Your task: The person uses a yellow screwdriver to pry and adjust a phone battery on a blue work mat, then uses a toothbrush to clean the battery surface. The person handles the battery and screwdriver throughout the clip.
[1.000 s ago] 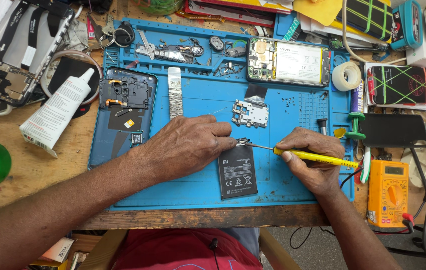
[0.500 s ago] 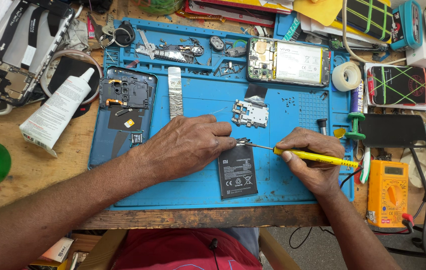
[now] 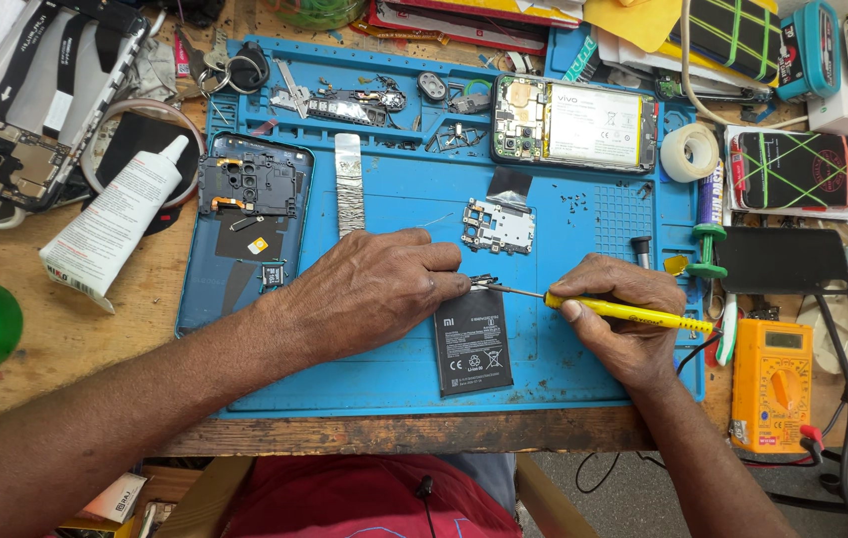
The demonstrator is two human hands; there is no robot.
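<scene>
Right hand (image 3: 618, 319) grips a yellow screwdriver (image 3: 628, 313), tip at the top edge of the black battery (image 3: 472, 342). Left hand (image 3: 374, 289) pinches that same edge, fingers curled. Battery lies flat on the blue mat (image 3: 394, 369), worktop (image 3: 95, 329) cluttered around.

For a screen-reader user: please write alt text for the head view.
The right hand holds a yellow screwdriver, tip at the top of a black phone battery steadied by the left hand, on a blue work mat strewn with phone parts.
</scene>
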